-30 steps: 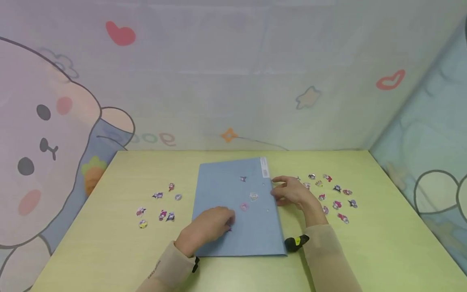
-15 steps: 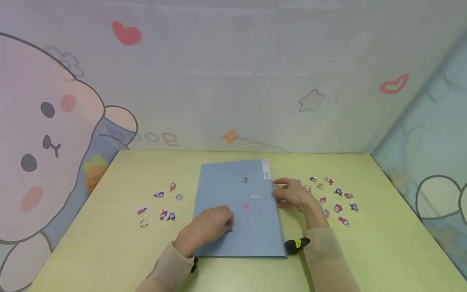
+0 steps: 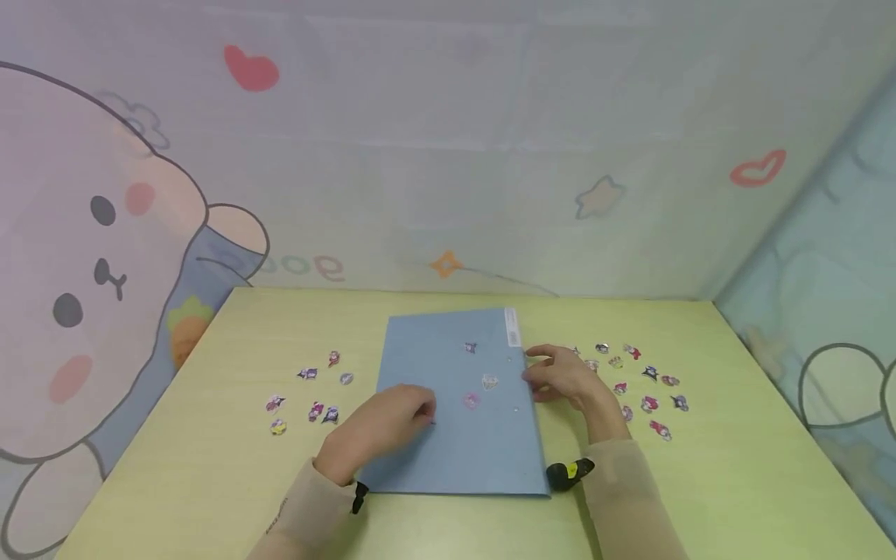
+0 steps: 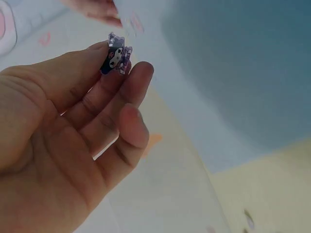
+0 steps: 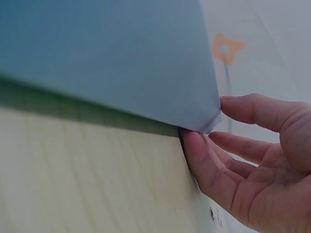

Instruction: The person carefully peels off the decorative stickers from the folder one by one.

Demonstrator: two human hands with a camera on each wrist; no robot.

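Observation:
My left hand (image 3: 381, 424) is over the lower left part of a blue folder (image 3: 483, 459). It pinches a small dark purple-and-white cartoon character sticker (image 4: 115, 57) between thumb and fingertips; in the head view the hand mostly hides that sticker. At the folder's right edge is my right hand (image 3: 570, 377). Its thumb and fingers hold the folder's spine edge (image 5: 206, 109), one finger reaching beneath. Several stickers lie on the cover: a purple one (image 3: 470, 348), a whitish one (image 3: 489, 382) and a pink one (image 3: 471, 400).
Loose cartoon stickers (image 3: 316, 411) lie left of the folder on the pale yellow table (image 3: 728, 482). More stickers (image 3: 649, 404) are scattered at the right, beyond the right hand. A printed cloth (image 3: 420, 155) hangs behind the table.
My left hand has shifted slightly left and up, with the purple sticker that lay under its fingertips now lifted in its pinch. The right hand stays at the folder's edge; the view has tilted slightly.

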